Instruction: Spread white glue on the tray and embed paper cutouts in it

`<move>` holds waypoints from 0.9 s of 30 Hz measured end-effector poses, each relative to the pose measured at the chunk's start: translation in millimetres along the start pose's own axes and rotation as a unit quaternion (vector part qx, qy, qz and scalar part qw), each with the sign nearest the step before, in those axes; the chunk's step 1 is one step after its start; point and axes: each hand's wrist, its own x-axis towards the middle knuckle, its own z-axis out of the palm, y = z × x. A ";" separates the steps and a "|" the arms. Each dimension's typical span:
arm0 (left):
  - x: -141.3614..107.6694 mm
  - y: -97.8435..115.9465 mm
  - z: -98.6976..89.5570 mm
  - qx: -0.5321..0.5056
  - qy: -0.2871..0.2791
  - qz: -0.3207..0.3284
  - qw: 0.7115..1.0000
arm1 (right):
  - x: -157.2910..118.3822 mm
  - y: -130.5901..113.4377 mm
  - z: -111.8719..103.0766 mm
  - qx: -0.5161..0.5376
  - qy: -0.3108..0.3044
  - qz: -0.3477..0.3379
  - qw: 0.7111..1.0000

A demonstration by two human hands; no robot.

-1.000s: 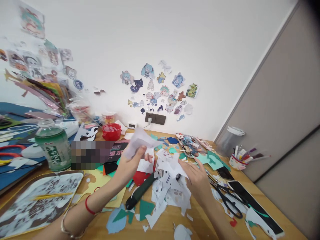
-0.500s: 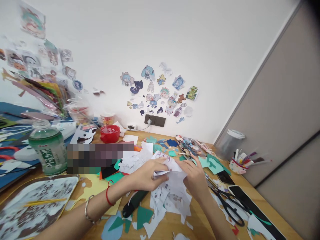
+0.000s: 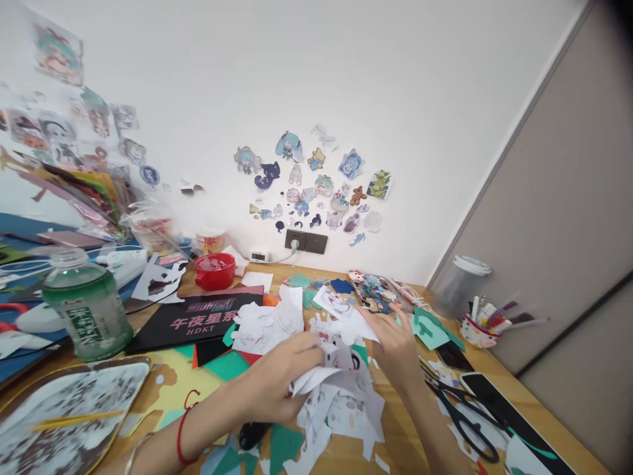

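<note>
My left hand (image 3: 289,373) is closed on a bunch of white paper scraps (image 3: 321,379) over the middle of the desk. To its right, my right hand (image 3: 395,340) pinches the edge of a white paper sheet (image 3: 363,328). A purple-toned cartoon print (image 3: 337,302) shows on the far part of this sheet. More cut scraps with small printed shapes (image 3: 349,415) lie beneath my hands. A second heap of white scraps (image 3: 270,326) rests just beyond my left hand. The fingertips of both hands are partly hidden by paper.
Black scissors (image 3: 465,415) and a phone (image 3: 514,422) lie to the right. A black folder (image 3: 168,316), a green-labelled bottle (image 3: 89,310), a red bowl (image 3: 215,270) and a stained tray (image 3: 30,389) are at left. A pen cup (image 3: 479,330) stands at right.
My hands have moved apart. The sheet both were holding now extends from my right hand, while my left hand has dropped slightly lower onto the loose scraps.
</note>
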 end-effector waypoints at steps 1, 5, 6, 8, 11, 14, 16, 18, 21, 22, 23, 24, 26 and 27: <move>2.4 -0.5 1.3 0.019 0.000 -0.012 1.000 | 0.4 -2.6 0.2 -0.002 -0.002 0.001 1.000; 10.9 -2.0 7.8 0.057 -0.001 -0.065 0.996 | 1.5 -9.3 -2.6 -0.012 0.001 0.015 1.000; 12.3 -2.1 9.9 0.061 0.009 -0.083 0.995 | 1.8 -10.1 -3.8 -0.014 0.003 0.017 1.000; 14.2 -2.4 15.4 0.079 0.036 -0.120 0.989 | 2.7 -12.5 -5.9 -0.015 0.006 0.018 1.000; 16.6 -3.8 26.3 0.166 0.089 -0.156 0.970 | 5.3 -19.4 -7.5 -0.013 0.003 0.011 1.000; 19.7 -7.5 34.1 0.314 0.162 -0.115 0.928 | 8.2 -26.6 -8.3 -0.008 -0.002 0.009 1.000; 22.6 -10.4 34.8 0.401 0.179 -0.067 0.896 | 9.7 -29.5 -9.2 0.004 -0.009 0.012 1.000; 25.8 -12.6 32.2 0.449 0.176 -0.036 0.875 | 10.8 -30.9 -10.4 0.019 -0.018 0.014 1.000; 30.7 -13.4 25.8 0.477 0.198 0.010 0.856 | 11.7 -31.3 -13.0 0.032 -0.029 0.016 0.999; 32.1 -13.3 23.8 0.483 0.210 0.027 0.850 | 11.9 -31.3 -14.3 0.034 -0.034 0.016 0.999; 33.2 -13.4 22.0 0.487 0.217 0.041 0.845 | 12.1 -31.3 -15.8 0.035 -0.041 0.013 0.998; 33.8 -13.8 20.4 0.490 0.219 0.051 0.842 | 12.4 -31.4 -17.6 0.035 -0.049 0.010 0.998; 33.6 -16.0 17.8 0.485 0.203 0.064 0.848 | 13.4 -32.1 -21.8 0.037 -0.064 0.001 0.997; 32.7 -17.5 16.5 0.480 0.193 0.075 0.853 | 14.1 -32.7 -24.3 0.039 -0.071 -0.002 0.997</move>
